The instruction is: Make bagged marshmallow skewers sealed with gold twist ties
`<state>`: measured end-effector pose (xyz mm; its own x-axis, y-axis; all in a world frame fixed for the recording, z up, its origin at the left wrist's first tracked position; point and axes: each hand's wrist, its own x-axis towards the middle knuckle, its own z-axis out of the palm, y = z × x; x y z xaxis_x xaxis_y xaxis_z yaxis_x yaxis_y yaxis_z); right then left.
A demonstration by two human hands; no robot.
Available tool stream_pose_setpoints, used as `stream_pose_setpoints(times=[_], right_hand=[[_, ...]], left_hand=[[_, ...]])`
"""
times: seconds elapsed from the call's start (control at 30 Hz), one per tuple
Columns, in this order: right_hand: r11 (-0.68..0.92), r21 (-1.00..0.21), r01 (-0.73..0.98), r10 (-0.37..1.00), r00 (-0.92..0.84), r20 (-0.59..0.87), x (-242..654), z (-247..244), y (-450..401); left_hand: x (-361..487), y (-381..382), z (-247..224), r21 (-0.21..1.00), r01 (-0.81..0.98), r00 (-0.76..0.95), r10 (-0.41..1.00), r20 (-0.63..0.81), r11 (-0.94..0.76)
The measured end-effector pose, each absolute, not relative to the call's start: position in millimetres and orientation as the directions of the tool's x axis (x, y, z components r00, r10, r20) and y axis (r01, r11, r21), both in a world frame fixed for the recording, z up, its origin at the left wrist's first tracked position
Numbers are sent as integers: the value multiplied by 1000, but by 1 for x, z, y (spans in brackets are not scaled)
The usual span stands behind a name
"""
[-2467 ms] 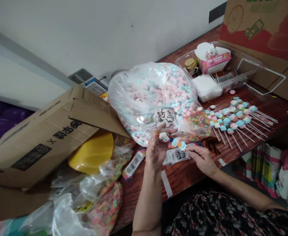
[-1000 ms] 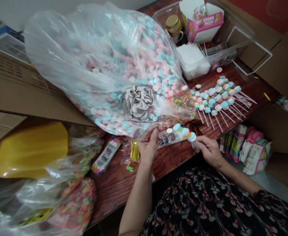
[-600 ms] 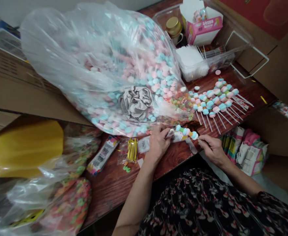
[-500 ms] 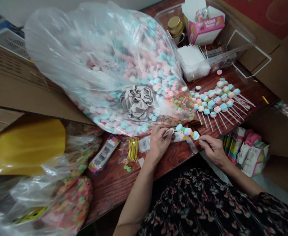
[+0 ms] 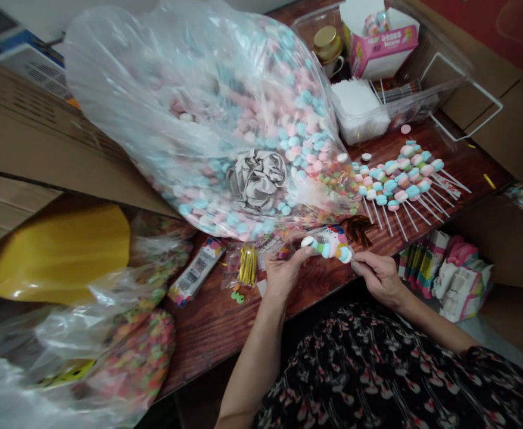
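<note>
Between my hands is a candy skewer [image 5: 328, 249] strung with blue, pink, green and white marshmallow pieces. My right hand [image 5: 380, 279] is closed in a pinch at its right end, where the stick is mostly hidden. At the left end, a white marshmallow piece [image 5: 307, 241] sits against the blue one, with the thumb and fingers of my left hand [image 5: 283, 271] closed on it. Finished-looking marshmallow skewers [image 5: 398, 179] lie in a pile to the right, their white sticks pointing toward me. A big clear bag [image 5: 190, 119] of pastel marshmallows stands just beyond my hands.
On the table [image 5: 217, 333] lie gold twist ties [image 5: 247, 265], a printed packet [image 5: 196, 271] and green gummies [image 5: 237, 297]. A clear bin [image 5: 449, 74] at the back holds a pink box [image 5: 384, 50]. Bagged gummies [image 5: 131, 351] and a yellow scoop-like object [image 5: 56, 256] are at left.
The white piece in my left hand now meets the skewer's left end; before, a gap lay between the hand and the skewer. The whole view has shifted slightly.
</note>
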<state>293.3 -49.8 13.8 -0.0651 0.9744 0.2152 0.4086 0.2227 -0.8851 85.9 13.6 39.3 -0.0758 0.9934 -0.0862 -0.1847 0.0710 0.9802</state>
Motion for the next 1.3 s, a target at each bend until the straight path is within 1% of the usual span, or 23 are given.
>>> stream_pose_setpoints(times=[0.07,0.17,0.3,0.4,0.5,0.57,0.67,0.73,0.83,0.97,1.07,1.17,1.3], right_hand=[[199,-898,392,980,-53,193,290,13,-52],[127,-932,339,992,-31,123,284,13,-56],[56,-971,231,997,-68,41,277,12,-58],[75,-975,209,993,-102,54,274,13,-59],[110,-969,220,991,-102,90,270,13,-59],[104,-975,198,992,-94,87,267,15,-60],[69,-989,130,994,-98,56,260,17,-62],[44,-995,88,991,-130,32,255,17,-63],[-8,-1000,19,981,-196,-12,247,13,-65],[-42,-994,-96,983,-184,-24,238,7,-68],[-26,-995,-93,985,-170,-10,235,8,-67],[-12,-1000,-27,988,-157,-7,235,13,-61],[-17,-999,29,992,-121,-21,243,18,-50]], left_hand=[[86,11,38,963,-254,-81,990,-117,93],[88,10,38,935,-345,-101,988,-120,78],[93,12,40,919,-386,-115,985,-131,77],[96,11,42,916,-391,-121,981,-151,93],[98,9,43,910,-396,-121,975,-187,125],[99,7,43,909,-399,-128,974,-189,124],[104,4,44,905,-415,-160,971,-178,97],[108,2,45,897,-430,-167,967,-192,104],[111,0,46,873,-464,-132,962,-237,151],[113,-2,47,848,-506,-115,962,-249,159],[114,-4,46,858,-489,-132,958,-254,160],[113,-3,45,872,-464,-140,959,-247,157],[96,8,46,863,-483,-95,971,-219,147]])
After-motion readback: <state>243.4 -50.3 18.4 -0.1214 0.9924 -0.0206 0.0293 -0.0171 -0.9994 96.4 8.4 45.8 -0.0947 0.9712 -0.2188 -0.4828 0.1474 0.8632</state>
